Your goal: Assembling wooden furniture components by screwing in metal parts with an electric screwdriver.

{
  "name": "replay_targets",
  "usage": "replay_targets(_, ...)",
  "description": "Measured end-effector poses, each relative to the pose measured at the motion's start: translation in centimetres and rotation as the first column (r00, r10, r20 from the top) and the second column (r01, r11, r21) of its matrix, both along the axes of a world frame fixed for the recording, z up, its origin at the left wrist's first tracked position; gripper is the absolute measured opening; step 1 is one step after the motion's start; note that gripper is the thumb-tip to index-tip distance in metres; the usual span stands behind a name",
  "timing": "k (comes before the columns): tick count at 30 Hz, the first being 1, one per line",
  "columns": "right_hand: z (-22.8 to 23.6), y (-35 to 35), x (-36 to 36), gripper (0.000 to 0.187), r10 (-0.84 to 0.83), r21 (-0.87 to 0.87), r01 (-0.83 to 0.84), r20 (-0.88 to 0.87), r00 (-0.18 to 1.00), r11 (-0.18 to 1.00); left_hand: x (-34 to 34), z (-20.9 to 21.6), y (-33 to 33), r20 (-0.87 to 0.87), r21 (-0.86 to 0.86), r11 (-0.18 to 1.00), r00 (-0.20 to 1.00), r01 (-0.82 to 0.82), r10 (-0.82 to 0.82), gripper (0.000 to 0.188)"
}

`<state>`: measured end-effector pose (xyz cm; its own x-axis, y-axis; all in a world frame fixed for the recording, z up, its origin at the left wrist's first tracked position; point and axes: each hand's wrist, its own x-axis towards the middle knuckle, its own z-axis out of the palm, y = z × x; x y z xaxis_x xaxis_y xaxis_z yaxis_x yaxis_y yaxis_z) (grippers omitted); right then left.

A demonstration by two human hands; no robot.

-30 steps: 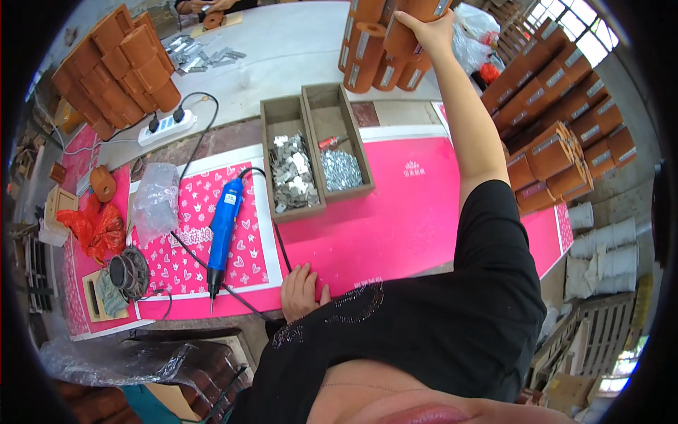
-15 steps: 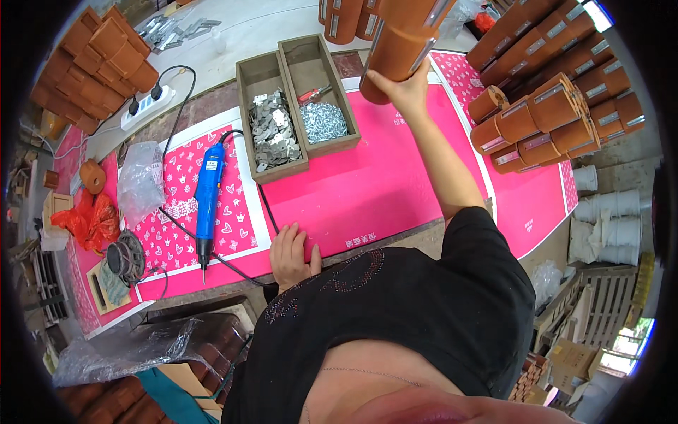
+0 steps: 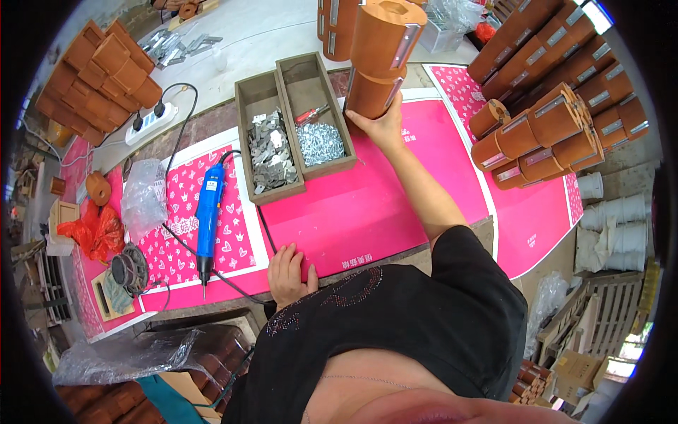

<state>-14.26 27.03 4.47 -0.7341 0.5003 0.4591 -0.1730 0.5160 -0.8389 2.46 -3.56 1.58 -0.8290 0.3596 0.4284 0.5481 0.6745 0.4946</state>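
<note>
My right hand [image 3: 382,128] is wrapped round the lower end of a tall orange-brown wooden cylinder [image 3: 387,39], which has a stepped outline and silvery metal strips along its side. It stands nearly upright beyond the right side of a two-part wooden box [image 3: 305,172]; whether its base touches the table cannot be seen. My left hand [image 3: 288,275] lies at the table's near edge, fingers stretched out, holding nothing. Small grey metal plates [image 3: 272,155] fill part of the box's left compartment. Its right one holds silvery screws [image 3: 320,146] and a red-handled tool [image 3: 309,115].
A blue electric screwdriver [image 3: 208,212] with a black cable lies left of the box on a pink sheet [image 3: 332,212]. Similar cylinders are stacked at the right [image 3: 537,134] and far left [image 3: 106,78]. A white power strip [image 3: 148,124] and red plastic bag [image 3: 99,230] lie at the left.
The cylinder has come left and lower with my right hand and stands more upright, its top end now showing. My left hand stays on the table edge. The view has shifted slightly.
</note>
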Motion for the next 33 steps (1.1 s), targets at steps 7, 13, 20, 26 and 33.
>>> replay_targets(7, 0.7, 0.1, 0.1, 0.095, 0.046, 0.017, -0.047, 0.026, 0.999, 0.999, 0.0, -0.2, 0.0, -0.01, -0.039, 0.999, 1.0, -0.012, 0.012, 0.033)
replay_targets(13, 0.5, 0.1, 0.0, 0.097, 0.076, -0.01, -0.076, -0.001, 0.997, 0.997, -0.1, -0.4, 0.1, -0.027, -0.027, 1.0, 1.0, -0.01, 0.01, 0.034)
replay_targets(20, -0.6, 0.6, 0.0, 0.096, 0.098, -0.037, -0.098, -0.007, 0.995, 0.995, 0.3, 0.6, 0.3, 0.006, -0.036, 0.999, 1.0, -0.013, 0.013, 0.033)
replay_targets(26, 6.0, 1.0, 2.6, 0.098, 0.016, -0.034, -0.022, -0.165, 0.986, 0.999, 0.0, 0.4, 0.1, -0.009, 0.01, 1.0, 1.0, -0.009, 0.009, 0.034)
replay_targets(33, 17.9, 3.7, -2.1, 0.065, 0.078, 0.638, 0.037, -0.151, 0.985, 0.769, 0.4, -0.3, -1.2, 0.036, 0.237, 0.971, 0.999, 0.003, -0.012, 0.039)
